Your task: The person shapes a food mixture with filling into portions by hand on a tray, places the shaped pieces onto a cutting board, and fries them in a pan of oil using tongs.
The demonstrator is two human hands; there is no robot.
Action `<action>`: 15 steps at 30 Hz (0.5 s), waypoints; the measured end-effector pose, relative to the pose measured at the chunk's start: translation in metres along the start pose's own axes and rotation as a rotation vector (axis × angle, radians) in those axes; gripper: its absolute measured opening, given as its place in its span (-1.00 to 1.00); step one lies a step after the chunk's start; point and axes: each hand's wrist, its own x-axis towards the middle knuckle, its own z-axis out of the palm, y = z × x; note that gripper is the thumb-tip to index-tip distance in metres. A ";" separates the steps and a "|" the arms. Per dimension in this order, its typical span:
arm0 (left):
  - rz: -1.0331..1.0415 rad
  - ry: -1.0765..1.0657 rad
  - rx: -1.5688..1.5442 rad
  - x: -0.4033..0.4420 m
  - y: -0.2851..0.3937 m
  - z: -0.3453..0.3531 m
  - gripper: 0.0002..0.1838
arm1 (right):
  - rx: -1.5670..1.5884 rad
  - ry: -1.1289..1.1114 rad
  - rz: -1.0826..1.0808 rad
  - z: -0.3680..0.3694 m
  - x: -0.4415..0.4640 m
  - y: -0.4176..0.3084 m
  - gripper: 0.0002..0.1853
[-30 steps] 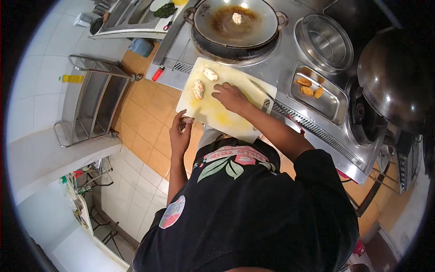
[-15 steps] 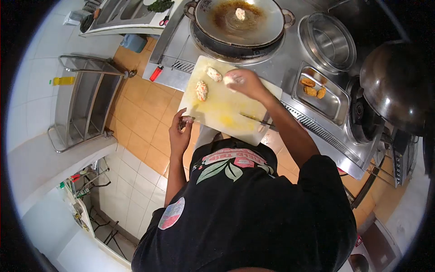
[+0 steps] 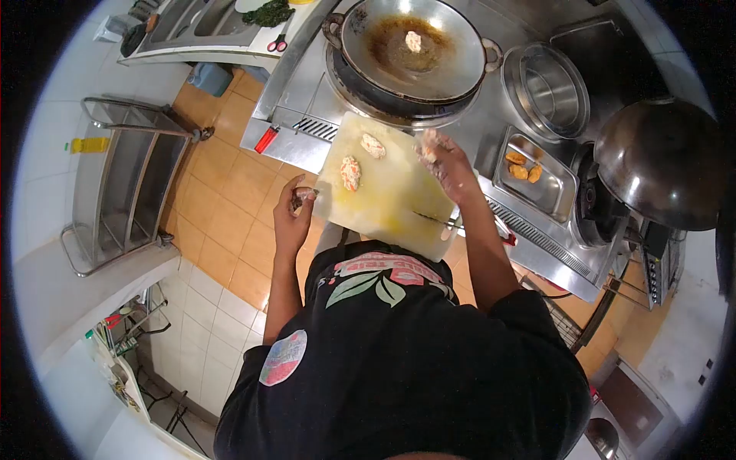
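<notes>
A pale cutting board (image 3: 383, 203) with yellowish stains lies at the counter's front edge. On its upper left rest two oval patties, one patty (image 3: 373, 146) above the other patty (image 3: 350, 173), both pale with orange flecks. My right hand (image 3: 448, 165), whitened at the fingers, is over the board's upper right, closed around a pale patty (image 3: 429, 144) that the fingers partly hide. Beside the board's left edge, my left hand (image 3: 294, 211) has curled fingers, smeared at the tips, with the thumb apart. A knife (image 3: 437, 219) lies at the board's lower right.
Behind the board, a large wok (image 3: 368, 65) on the stove holds oil and one pale patty (image 3: 414, 41). Rightward are a metal tray (image 3: 548, 188) with several browned pieces, round steel pans (image 3: 548, 92) and a domed lid (image 3: 659, 165). A red lighter (image 3: 267, 139) lies left.
My right hand has moved right across the board, away from the two patties. My left hand stays beside the left edge, its fingers slightly more curled. The camera view has shifted a little.
</notes>
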 end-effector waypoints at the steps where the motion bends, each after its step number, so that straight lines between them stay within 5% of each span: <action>1: 0.001 -0.004 -0.002 0.002 0.000 -0.001 -0.61 | -0.113 0.033 -0.023 0.002 -0.003 0.007 -0.59; 15: 0.032 -0.039 0.024 0.006 0.005 -0.007 -0.61 | -1.089 0.066 -0.551 -0.002 -0.003 0.037 -0.54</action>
